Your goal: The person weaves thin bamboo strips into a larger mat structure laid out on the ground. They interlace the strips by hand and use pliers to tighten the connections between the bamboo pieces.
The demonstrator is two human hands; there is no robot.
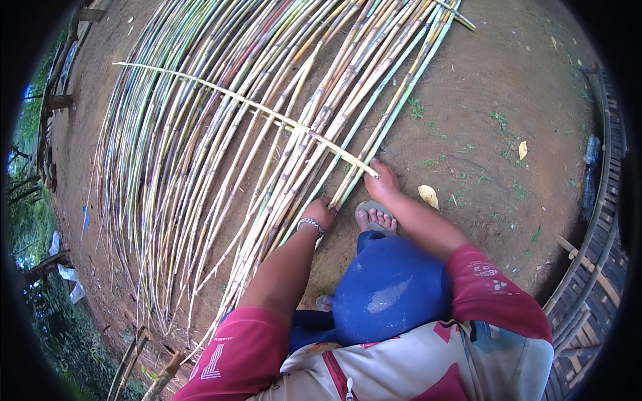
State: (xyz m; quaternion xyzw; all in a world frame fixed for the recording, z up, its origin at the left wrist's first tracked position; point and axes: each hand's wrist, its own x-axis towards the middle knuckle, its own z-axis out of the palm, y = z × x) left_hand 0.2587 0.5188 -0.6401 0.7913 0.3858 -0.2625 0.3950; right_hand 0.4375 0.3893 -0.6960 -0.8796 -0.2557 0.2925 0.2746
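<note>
Many long, thin jointed cane stalks [200, 154], green, yellow, tan and purplish, lie side by side on the ground. A pale crosswise pole [261, 108] runs over them, its near end by my right hand [382, 182]. That hand is closed at the pole's end, beside the outermost green stalk; its fingertips are partly hidden. Lower and to the left, my left hand [319, 212], with a metal bracelet [311, 224] at the wrist, is closed at the near end of the outer stalks. Its fingers touch a stalk there.
My sandalled foot [376, 217] stands just below the hands, with my blue-clad knee [391, 284] behind it. Bare brown soil [495, 87] with grass tufts and a dry leaf [428, 196] lies to the right. A slatted wooden structure [595, 281] borders the right edge, with a plastic bottle [592, 149] near it.
</note>
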